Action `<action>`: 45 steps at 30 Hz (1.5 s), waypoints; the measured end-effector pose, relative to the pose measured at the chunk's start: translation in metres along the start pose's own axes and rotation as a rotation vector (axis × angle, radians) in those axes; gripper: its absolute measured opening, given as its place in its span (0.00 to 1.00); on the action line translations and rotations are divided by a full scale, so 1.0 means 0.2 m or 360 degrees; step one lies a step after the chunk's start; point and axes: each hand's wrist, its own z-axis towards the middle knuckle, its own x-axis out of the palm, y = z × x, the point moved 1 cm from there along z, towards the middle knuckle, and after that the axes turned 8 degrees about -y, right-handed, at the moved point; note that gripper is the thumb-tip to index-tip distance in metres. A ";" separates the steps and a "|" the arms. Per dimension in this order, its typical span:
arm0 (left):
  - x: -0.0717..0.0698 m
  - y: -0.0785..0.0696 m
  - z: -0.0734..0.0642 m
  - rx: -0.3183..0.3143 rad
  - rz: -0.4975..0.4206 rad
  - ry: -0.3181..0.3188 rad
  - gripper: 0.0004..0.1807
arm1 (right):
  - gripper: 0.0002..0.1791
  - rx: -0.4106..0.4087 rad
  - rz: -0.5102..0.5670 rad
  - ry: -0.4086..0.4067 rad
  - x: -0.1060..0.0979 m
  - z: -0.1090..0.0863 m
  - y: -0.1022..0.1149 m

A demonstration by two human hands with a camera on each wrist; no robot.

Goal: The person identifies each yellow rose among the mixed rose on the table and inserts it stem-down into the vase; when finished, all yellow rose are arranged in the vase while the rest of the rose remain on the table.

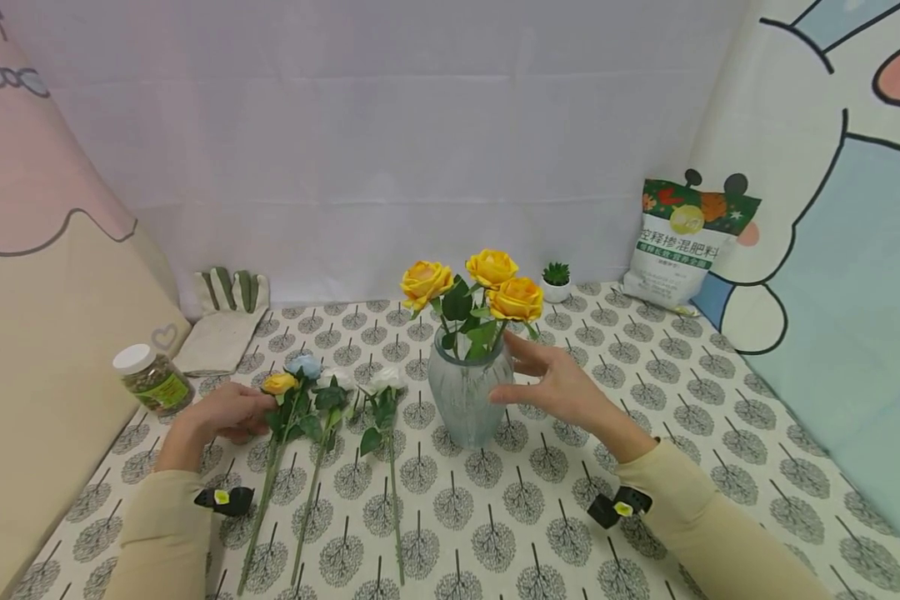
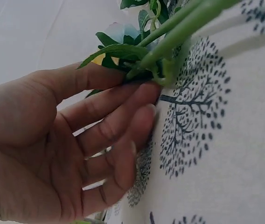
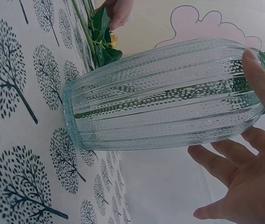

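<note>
A ribbed, clear glass vase (image 1: 471, 398) stands upright with three yellow roses (image 1: 492, 287) in it. My right hand (image 1: 558, 387) is at the vase's right side, its thumb across the front and its fingers round the neck. In the right wrist view, the thumb (image 3: 258, 77) overlaps the glass near the rim, and some fingers spread away from it. To the left, my left hand (image 1: 232, 411) pinches a lying yellow rose (image 1: 280, 383) just below its bloom. The left wrist view has thumb and fingertips at the green stem (image 2: 174, 39), partly hidden by leaves.
Beside that rose lie a blue rose (image 1: 304, 365) and white roses (image 1: 386, 380). A white-lidded jar (image 1: 157, 383) and gloves (image 1: 225, 321) are at the left. Behind the vase sit a small potted succulent (image 1: 557, 283) and, further right, a fertilizer bag (image 1: 682, 250).
</note>
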 end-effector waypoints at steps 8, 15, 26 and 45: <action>-0.04 0.00 0.01 0.0082 -0.0209 -0.0138 0.30 | 0.52 -0.0012 0.0002 0.0001 0.00 0.00 0.00; -0.06 -0.03 0.00 0.0113 -0.0505 -0.0090 0.30 | 0.52 -0.0017 0.0010 0.0003 -0.01 0.00 0.00; -0.12 -0.10 -0.05 0.0220 -0.0991 -0.0134 0.10 | 0.51 -0.0024 0.0028 0.0007 0.00 0.00 0.00; -0.01 -0.40 -0.19 0.0723 -0.1722 0.0039 0.19 | 0.52 0.0000 0.0002 0.0005 0.00 0.01 -0.01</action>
